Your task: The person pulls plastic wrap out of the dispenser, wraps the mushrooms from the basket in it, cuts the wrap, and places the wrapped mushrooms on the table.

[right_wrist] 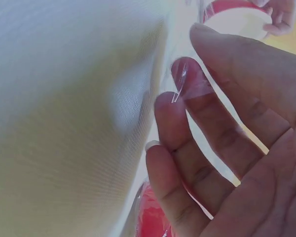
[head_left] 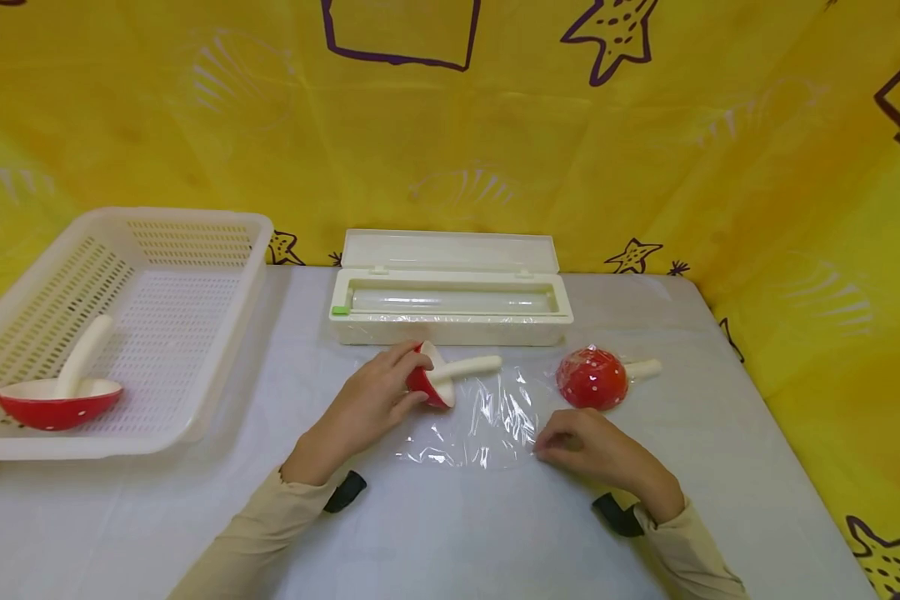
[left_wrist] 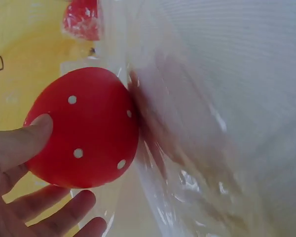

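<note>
A toy mushroom (head_left: 441, 385) with a red, white-dotted cap and a white stem lies tilted on a sheet of cling film (head_left: 468, 433). My left hand (head_left: 371, 400) grips its cap, the thumb (left_wrist: 24, 140) on the red side and the stem pointing right. My right hand (head_left: 596, 446) pinches the film's near right corner; in the right wrist view, film crosses its fingertips (right_wrist: 185, 74). Just beyond that hand lies a second toy mushroom (head_left: 591, 379), wrapped in film.
A white cling film box (head_left: 450, 333) stands open at the back, its roll (head_left: 450, 301) inside. To the left is a white slotted basket (head_left: 187, 421) with another toy mushroom (head_left: 58, 408) in it. A yellow patterned cloth (head_left: 450, 125) hangs behind the table (head_left: 450, 542).
</note>
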Available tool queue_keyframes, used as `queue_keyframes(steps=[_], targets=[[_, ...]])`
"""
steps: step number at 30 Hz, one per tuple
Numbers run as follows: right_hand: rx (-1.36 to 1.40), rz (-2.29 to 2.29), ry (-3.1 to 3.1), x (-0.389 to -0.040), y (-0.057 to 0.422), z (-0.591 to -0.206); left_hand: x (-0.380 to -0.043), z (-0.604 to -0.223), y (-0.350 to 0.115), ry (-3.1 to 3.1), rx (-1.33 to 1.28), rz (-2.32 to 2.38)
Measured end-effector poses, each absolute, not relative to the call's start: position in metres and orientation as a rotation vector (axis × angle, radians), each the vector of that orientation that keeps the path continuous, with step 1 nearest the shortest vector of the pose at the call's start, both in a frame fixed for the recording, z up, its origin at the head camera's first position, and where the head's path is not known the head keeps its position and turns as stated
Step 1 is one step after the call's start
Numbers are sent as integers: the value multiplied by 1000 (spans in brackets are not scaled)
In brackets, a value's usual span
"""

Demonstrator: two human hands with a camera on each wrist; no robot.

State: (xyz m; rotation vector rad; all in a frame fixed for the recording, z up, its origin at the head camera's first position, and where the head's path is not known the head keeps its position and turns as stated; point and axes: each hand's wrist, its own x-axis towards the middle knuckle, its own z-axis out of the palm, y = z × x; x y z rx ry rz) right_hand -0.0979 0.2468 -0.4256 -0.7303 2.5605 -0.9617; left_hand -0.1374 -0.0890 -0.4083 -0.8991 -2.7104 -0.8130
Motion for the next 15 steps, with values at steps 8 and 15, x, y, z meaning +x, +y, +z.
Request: queue_keyframes(steps=[8,15], targets=[[-756,-992,2604,-97,246,-429,-134,-405,-94,-2766,-960,-726],[-746,-986,2597,-97,247,-429,-127,-393,-98,-2796,-997,-582]])
